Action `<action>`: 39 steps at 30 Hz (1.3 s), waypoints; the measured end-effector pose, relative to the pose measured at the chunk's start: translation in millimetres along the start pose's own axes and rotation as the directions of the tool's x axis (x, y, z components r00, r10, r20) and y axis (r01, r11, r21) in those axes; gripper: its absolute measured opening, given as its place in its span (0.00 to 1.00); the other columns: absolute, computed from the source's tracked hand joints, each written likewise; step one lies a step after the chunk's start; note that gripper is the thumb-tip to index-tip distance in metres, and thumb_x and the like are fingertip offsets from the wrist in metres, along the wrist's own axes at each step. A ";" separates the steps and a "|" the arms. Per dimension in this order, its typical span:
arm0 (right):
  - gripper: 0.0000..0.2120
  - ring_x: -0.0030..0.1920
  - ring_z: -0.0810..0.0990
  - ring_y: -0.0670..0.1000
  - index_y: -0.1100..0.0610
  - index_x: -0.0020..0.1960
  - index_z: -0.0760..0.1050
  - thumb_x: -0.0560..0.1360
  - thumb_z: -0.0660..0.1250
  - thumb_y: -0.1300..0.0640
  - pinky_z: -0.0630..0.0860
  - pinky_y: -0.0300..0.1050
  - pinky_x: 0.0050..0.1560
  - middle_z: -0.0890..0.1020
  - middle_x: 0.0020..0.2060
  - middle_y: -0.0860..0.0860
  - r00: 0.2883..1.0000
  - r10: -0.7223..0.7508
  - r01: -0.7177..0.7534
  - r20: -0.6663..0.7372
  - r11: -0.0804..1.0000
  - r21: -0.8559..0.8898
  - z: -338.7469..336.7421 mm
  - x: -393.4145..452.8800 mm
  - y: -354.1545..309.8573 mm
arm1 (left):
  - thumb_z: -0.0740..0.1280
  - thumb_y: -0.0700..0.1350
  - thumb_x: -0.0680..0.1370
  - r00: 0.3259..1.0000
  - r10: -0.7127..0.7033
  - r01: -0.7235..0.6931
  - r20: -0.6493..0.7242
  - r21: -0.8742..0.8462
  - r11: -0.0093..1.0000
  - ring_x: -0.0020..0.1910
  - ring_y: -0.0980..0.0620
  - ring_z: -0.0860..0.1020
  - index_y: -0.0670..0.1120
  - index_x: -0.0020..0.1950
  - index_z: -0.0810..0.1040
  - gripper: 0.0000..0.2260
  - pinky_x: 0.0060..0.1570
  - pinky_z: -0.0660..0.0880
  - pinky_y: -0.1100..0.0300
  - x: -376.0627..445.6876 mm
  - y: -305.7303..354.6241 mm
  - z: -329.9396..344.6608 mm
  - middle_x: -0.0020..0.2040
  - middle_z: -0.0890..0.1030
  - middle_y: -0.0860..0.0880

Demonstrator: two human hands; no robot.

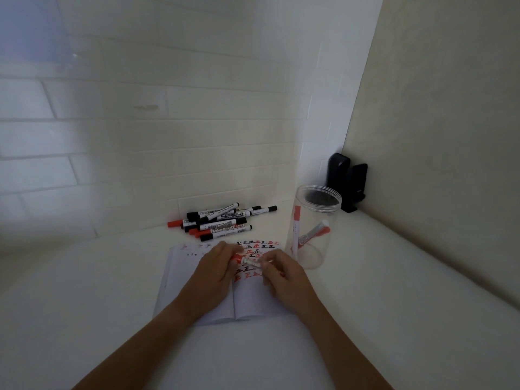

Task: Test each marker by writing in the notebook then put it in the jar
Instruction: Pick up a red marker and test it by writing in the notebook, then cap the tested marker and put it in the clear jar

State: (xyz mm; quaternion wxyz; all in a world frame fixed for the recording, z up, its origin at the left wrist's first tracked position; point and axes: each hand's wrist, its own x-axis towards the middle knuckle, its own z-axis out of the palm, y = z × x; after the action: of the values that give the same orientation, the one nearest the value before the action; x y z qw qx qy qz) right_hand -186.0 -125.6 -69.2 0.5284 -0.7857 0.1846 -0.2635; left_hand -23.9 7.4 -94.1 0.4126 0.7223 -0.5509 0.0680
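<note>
Centre, 6 o'clock: left hand point(218, 261) grips the red cap end and right hand point(277, 270) pinches the white barrel of one red marker point(247, 261), fingers curled, over the open notebook point(197, 291). Whether the cap is coming off or going on is unclear. A sudden release could streak ink on skin or page. At 2 o'clock, the clear jar point(313, 229) holds two markers; a careless drop could tip it. At 12 o'clock, the untested pile point(222, 220) could roll.
</note>
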 end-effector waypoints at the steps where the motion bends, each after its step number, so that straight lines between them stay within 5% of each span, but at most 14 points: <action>1: 0.04 0.27 0.72 0.48 0.54 0.50 0.75 0.82 0.64 0.61 0.69 0.43 0.29 0.82 0.32 0.52 0.999 0.005 -0.003 -0.037 0.999 0.045 -0.3 0.3 -2.7 | 0.54 0.54 0.84 0.997 -0.074 0.074 -0.013 -0.004 0.997 0.59 0.58 0.72 0.55 0.73 0.65 0.17 0.61 0.71 0.53 0.5 -0.8 1.4 0.60 0.73 0.56; 4: 0.04 0.24 0.75 0.51 0.56 0.50 0.74 0.81 0.68 0.62 0.72 0.42 0.25 0.84 0.35 0.57 0.970 -0.099 0.111 -0.222 0.993 0.045 -9.1 1.6 -22.2 | 0.57 0.60 0.82 0.969 -0.245 0.243 0.015 0.073 0.967 0.73 0.54 0.63 0.56 0.80 0.52 0.28 0.72 0.60 0.51 -0.6 -2.9 3.0 0.74 0.64 0.54; 6: 0.04 0.25 0.77 0.51 0.55 0.49 0.77 0.79 0.71 0.61 0.74 0.41 0.25 0.82 0.33 0.55 0.908 -0.246 0.239 -0.339 0.969 -0.064 -18.0 2.4 -44.7 | 0.53 0.64 0.79 0.979 -0.187 0.163 0.076 0.250 0.954 0.75 0.52 0.61 0.55 0.77 0.61 0.27 0.72 0.54 0.52 -2.5 -6.0 5.4 0.75 0.65 0.53; 8: 0.04 0.26 0.76 0.48 0.54 0.48 0.79 0.78 0.72 0.62 0.73 0.38 0.26 0.80 0.30 0.51 0.792 -0.376 0.341 -0.480 0.926 -0.163 -29.6 3.3 -72.1 | 0.50 0.64 0.77 0.984 -0.136 0.089 0.116 0.341 0.936 0.75 0.52 0.61 0.55 0.74 0.69 0.28 0.70 0.51 0.55 -3.0 -8.4 6.8 0.73 0.67 0.53; 12: 0.02 0.31 0.75 0.41 0.58 0.49 0.77 0.81 0.68 0.62 0.67 0.27 0.32 0.77 0.33 0.46 0.520 -0.555 0.438 -0.649 0.826 -0.355 -59.2 13.6 -114.9 | 0.48 0.65 0.77 0.979 -0.142 0.074 0.145 0.399 0.914 0.75 0.53 0.59 0.57 0.74 0.68 0.28 0.73 0.53 0.51 -1.6 -14.4 8.9 0.73 0.66 0.55; 15: 0.04 0.36 0.75 0.37 0.58 0.49 0.73 0.83 0.64 0.61 0.68 0.28 0.37 0.75 0.37 0.44 0.437 -0.597 0.373 -0.673 0.801 -0.468 -77.3 28.4 -125.8 | 0.48 0.65 0.77 0.977 -0.153 0.084 0.148 0.391 0.917 0.75 0.52 0.60 0.57 0.73 0.69 0.28 0.73 0.54 0.48 -1.4 -14.1 8.6 0.73 0.67 0.54; 18: 0.09 0.34 0.74 0.37 0.58 0.44 0.71 0.83 0.64 0.58 0.65 0.30 0.34 0.71 0.33 0.41 0.511 -0.621 0.245 -0.594 0.768 -0.591 -89.5 49.4 -118.6 | 0.48 0.66 0.77 0.974 -0.161 0.087 0.160 0.394 0.915 0.75 0.53 0.59 0.57 0.73 0.68 0.29 0.73 0.54 0.49 -1.5 -11.2 7.6 0.73 0.66 0.54; 21: 0.16 0.31 0.75 0.45 0.58 0.39 0.73 0.81 0.65 0.50 0.68 0.38 0.33 0.77 0.31 0.50 0.776 -0.436 0.021 -0.456 0.740 -0.672 -97.3 70.7 -98.1 | 0.47 0.66 0.76 0.972 -0.170 0.093 0.164 0.395 0.914 0.75 0.53 0.59 0.57 0.74 0.68 0.30 0.73 0.53 0.49 -0.8 -8.9 6.4 0.73 0.66 0.55; 23: 0.17 0.35 0.79 0.50 0.58 0.41 0.78 0.80 0.66 0.46 0.76 0.43 0.37 0.80 0.34 0.51 0.869 -0.321 -0.051 -0.378 0.701 -0.711 -98.5 77.0 -86.2 | 0.47 0.66 0.76 0.971 -0.172 0.096 0.168 0.387 0.917 0.75 0.53 0.59 0.57 0.74 0.67 0.30 0.73 0.54 0.49 -0.9 -8.4 5.8 0.73 0.66 0.54; 25: 0.15 0.40 0.80 0.50 0.57 0.47 0.80 0.80 0.66 0.45 0.76 0.43 0.41 0.81 0.41 0.51 0.862 -0.337 -0.040 -0.378 0.699 -0.714 -96.4 75.9 -84.0 | 0.48 0.66 0.77 0.972 -0.168 0.093 0.167 0.382 0.919 0.75 0.52 0.60 0.57 0.74 0.68 0.29 0.73 0.54 0.49 -1.6 -9.0 5.7 0.73 0.66 0.54; 30: 0.07 0.39 0.76 0.48 0.58 0.48 0.76 0.80 0.64 0.55 0.74 0.40 0.38 0.77 0.41 0.51 0.642 -0.695 0.225 -0.323 0.574 -0.788 -70.7 50.6 -84.8 | 0.50 0.65 0.77 0.975 -0.160 0.093 0.152 0.375 0.922 0.73 0.52 0.62 0.56 0.73 0.69 0.28 0.72 0.54 0.50 -1.0 -9.4 6.2 0.72 0.67 0.54; 34: 0.09 0.36 0.73 0.46 0.54 0.46 0.74 0.78 0.57 0.52 0.74 0.39 0.36 0.76 0.40 0.47 0.823 -0.567 0.345 -0.039 0.551 -0.760 -25.2 28.6 -45.1 | 0.49 0.66 0.77 0.975 -0.168 0.100 0.148 0.384 0.918 0.73 0.54 0.60 0.57 0.73 0.68 0.28 0.71 0.54 0.53 0.1 -9.3 6.0 0.72 0.66 0.56; 37: 0.09 0.38 0.75 0.47 0.52 0.45 0.75 0.78 0.58 0.51 0.71 0.40 0.38 0.76 0.40 0.47 0.887 -0.459 0.315 0.051 0.522 -0.793 -1.0 18.3 9.1 | 0.49 0.66 0.76 0.973 -0.179 0.109 0.149 0.386 0.916 0.73 0.56 0.60 0.58 0.73 0.68 0.29 0.71 0.54 0.53 0.2 -9.2 5.5 0.72 0.66 0.57; 39: 0.09 0.41 0.75 0.48 0.54 0.46 0.76 0.78 0.59 0.51 0.74 0.43 0.40 0.76 0.42 0.48 0.921 -0.381 0.307 0.075 0.596 -0.742 2.6 16.2 32.8 | 0.50 0.67 0.74 0.966 -0.195 0.119 0.168 0.381 0.917 0.73 0.56 0.60 0.58 0.73 0.68 0.30 0.71 0.55 0.52 2.8 -9.5 4.9 0.72 0.66 0.57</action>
State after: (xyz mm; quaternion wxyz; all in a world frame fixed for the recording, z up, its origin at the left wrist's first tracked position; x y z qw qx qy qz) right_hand -172.0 -145.3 -96.8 0.0934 -0.9389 0.1443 -0.2981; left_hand -16.5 2.5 -100.6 0.2162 0.8319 -0.5072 0.0625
